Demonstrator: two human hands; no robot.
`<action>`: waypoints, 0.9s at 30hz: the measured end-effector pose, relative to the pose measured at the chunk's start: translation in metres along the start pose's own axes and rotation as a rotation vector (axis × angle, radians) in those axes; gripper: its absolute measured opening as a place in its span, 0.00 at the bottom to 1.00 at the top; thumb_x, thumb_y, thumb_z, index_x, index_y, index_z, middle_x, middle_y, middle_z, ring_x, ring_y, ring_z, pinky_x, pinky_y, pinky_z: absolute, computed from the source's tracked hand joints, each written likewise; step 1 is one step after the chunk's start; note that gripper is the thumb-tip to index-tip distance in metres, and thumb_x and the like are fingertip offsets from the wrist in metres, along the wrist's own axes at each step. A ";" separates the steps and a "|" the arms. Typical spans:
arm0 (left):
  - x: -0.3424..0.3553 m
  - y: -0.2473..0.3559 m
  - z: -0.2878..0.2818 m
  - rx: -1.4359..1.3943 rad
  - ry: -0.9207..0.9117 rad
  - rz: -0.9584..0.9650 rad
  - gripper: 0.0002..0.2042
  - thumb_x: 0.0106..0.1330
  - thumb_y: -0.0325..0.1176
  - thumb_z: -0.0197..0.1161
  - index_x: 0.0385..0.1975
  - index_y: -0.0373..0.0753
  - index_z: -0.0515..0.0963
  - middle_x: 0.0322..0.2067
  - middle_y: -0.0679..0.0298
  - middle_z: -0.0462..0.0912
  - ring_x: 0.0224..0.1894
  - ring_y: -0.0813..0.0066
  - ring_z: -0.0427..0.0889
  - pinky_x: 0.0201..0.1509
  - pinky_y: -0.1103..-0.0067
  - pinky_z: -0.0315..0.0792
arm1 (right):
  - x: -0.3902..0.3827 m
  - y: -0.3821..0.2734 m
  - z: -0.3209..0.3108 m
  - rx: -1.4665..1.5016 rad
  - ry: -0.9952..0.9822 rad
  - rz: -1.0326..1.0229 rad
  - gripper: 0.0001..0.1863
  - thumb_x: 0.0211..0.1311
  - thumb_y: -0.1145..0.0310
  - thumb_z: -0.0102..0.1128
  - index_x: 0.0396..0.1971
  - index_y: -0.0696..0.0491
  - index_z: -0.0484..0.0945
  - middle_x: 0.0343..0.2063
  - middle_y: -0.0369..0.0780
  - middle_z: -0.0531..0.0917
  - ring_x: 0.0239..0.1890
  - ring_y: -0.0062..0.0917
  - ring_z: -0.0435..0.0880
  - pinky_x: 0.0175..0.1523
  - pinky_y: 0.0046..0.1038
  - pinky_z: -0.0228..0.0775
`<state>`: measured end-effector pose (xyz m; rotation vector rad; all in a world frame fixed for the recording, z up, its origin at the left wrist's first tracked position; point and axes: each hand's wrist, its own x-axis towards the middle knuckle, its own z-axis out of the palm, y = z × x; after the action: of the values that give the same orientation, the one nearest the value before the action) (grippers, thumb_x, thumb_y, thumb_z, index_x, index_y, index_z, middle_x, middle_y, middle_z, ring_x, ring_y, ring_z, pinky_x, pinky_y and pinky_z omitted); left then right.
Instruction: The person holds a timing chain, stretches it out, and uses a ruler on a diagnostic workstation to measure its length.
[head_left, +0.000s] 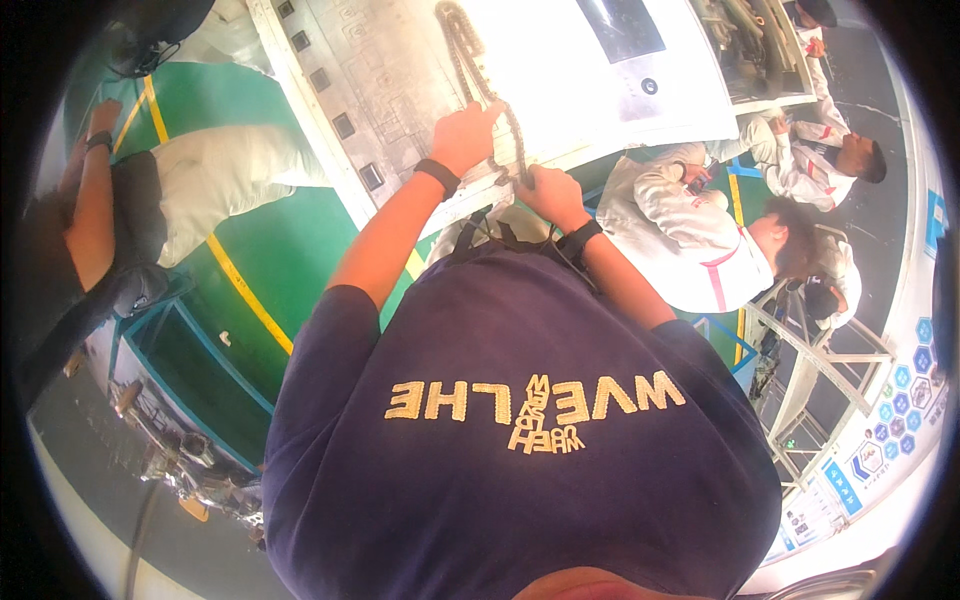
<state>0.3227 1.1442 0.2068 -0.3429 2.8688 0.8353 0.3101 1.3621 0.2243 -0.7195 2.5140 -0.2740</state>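
**Figures and Fittings Around a Green Floor (300,235)**

A yellow line (248,292) crosses the floor on the left, where a person in a dark top and pale trousers (235,180) is near a blue-framed panel (190,365). Beyond that panel lies a jumble of metallic parts (185,460), too blurred to name. On the right, a person in a white jacket with red trim (670,235) holds a dark handheld device (703,178); another similarly dressed person (810,180) is close by. A grey metal frame (815,362) stands near a white wall display with blue hexagons (902,402).
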 end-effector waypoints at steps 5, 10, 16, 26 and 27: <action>-0.005 -0.021 0.000 0.085 -0.058 0.082 0.11 0.68 0.33 0.54 0.46 0.49 0.81 0.45 0.54 0.81 0.47 0.51 0.84 0.48 0.59 0.78 | -0.012 0.007 -0.008 -0.034 -0.072 -0.024 0.14 0.58 0.54 0.63 0.35 0.49 0.81 0.31 0.47 0.86 0.37 0.46 0.86 0.41 0.46 0.77; -0.011 -0.032 0.005 0.074 0.063 0.099 0.11 0.66 0.32 0.55 0.44 0.47 0.82 0.42 0.53 0.81 0.46 0.49 0.82 0.49 0.57 0.77 | -0.021 0.006 -0.014 -0.040 -0.160 -0.189 0.13 0.55 0.59 0.64 0.37 0.48 0.80 0.33 0.45 0.86 0.38 0.45 0.85 0.41 0.47 0.76; -0.009 -0.024 0.002 -0.007 0.045 0.059 0.10 0.63 0.31 0.56 0.41 0.43 0.82 0.41 0.51 0.80 0.47 0.48 0.80 0.50 0.57 0.78 | -0.019 -0.008 -0.012 -0.053 -0.247 -0.267 0.14 0.54 0.63 0.64 0.41 0.48 0.81 0.34 0.48 0.86 0.40 0.48 0.85 0.45 0.47 0.77; -0.001 -0.032 -0.008 -0.031 0.011 -0.001 0.14 0.62 0.32 0.58 0.47 0.45 0.81 0.43 0.53 0.80 0.48 0.50 0.79 0.50 0.58 0.78 | -0.019 0.003 -0.008 0.142 -0.294 -0.296 0.18 0.50 0.65 0.65 0.43 0.53 0.80 0.32 0.49 0.86 0.37 0.50 0.84 0.42 0.48 0.75; 0.001 -0.031 -0.008 -0.034 0.033 0.005 0.15 0.62 0.32 0.58 0.49 0.46 0.81 0.43 0.53 0.80 0.48 0.50 0.79 0.50 0.59 0.78 | -0.019 0.003 -0.009 0.131 -0.314 -0.273 0.18 0.50 0.65 0.65 0.43 0.53 0.80 0.32 0.49 0.86 0.37 0.50 0.84 0.42 0.48 0.75</action>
<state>0.3295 1.1139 0.1975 -0.3569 2.8895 0.8886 0.3176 1.3753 0.2385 -0.9710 2.0822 -0.3839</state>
